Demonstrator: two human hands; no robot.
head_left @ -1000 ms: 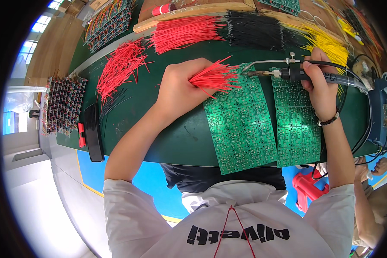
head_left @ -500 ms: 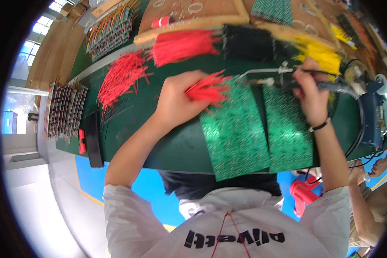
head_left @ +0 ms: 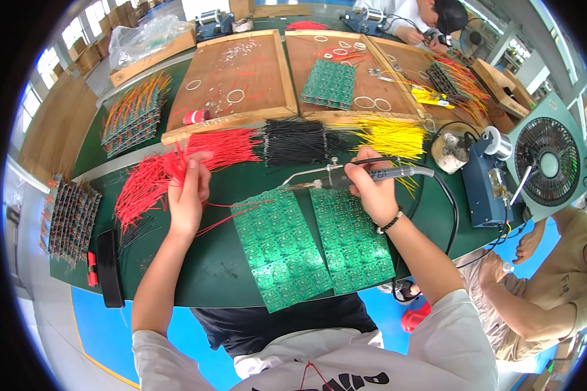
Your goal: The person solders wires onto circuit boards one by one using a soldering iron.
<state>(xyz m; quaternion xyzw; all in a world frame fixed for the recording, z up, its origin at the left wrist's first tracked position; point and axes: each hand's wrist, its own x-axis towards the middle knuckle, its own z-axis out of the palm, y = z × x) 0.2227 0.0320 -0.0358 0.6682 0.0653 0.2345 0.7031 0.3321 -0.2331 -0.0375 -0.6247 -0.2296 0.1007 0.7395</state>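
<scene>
My left hand (head_left: 188, 195) is closed on a bunch of red wires (head_left: 175, 165), at the right edge of a loose pile of red wires (head_left: 139, 189). A few red wires trail rightward from beside that hand onto the upper left of a green circuit board panel (head_left: 280, 251). My right hand (head_left: 374, 195) grips a soldering iron (head_left: 346, 178) with a thin metal tube along it. Its tip points left, over the top edge of the same panel. A second green circuit board panel (head_left: 353, 241) lies alongside, below my right hand.
Behind lie bundles of red (head_left: 222, 147), black (head_left: 293, 143) and yellow wires (head_left: 392, 138), before wooden trays (head_left: 231, 81). A soldering station (head_left: 489, 186) and a fan (head_left: 546, 158) stand right. A black phone-like slab (head_left: 111, 270) lies left. Co-workers sit at the far side and right.
My left hand has moved left, away from the panels toward the red pile, with red wires in it. My right hand still holds the soldering iron near the panels. The view has shifted.
</scene>
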